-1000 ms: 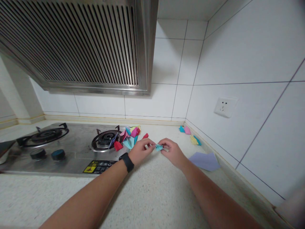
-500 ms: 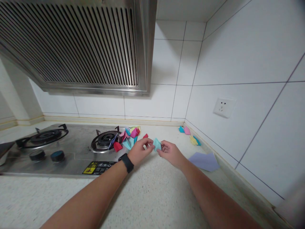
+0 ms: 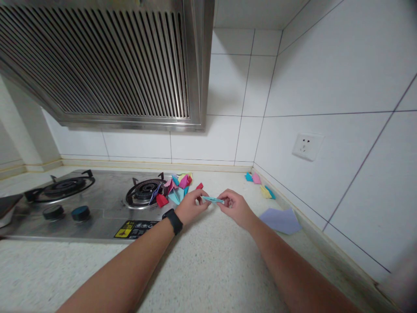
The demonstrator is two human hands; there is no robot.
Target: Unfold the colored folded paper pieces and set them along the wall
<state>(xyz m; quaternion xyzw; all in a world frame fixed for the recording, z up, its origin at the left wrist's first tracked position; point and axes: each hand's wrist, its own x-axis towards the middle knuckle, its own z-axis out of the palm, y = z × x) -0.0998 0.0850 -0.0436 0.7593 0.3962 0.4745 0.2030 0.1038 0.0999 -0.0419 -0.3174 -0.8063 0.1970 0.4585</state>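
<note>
Grip is narrow at both ends: the left hand (image 3: 192, 204) and the right hand (image 3: 236, 207) each pinch one end of the blue paper (image 3: 213, 199), which sits nearly edge-on between them, over the tabletop (image 3: 208, 265). Uneven pulling or twisting could tear it or crease it off line, and a slack pinch at either end might let its folds spring open; how firmly each end is held cannot be told. Just beyond the left hand is a red piece (image 3: 200, 186), easily nudged by a stray movement. Knocking the pile (image 3: 176, 195) could tip pieces into the burner (image 3: 146, 188) beside it. On the right, a sweeping arm (image 3: 280, 252) could crumple the purple sheet (image 3: 280, 221).
</note>
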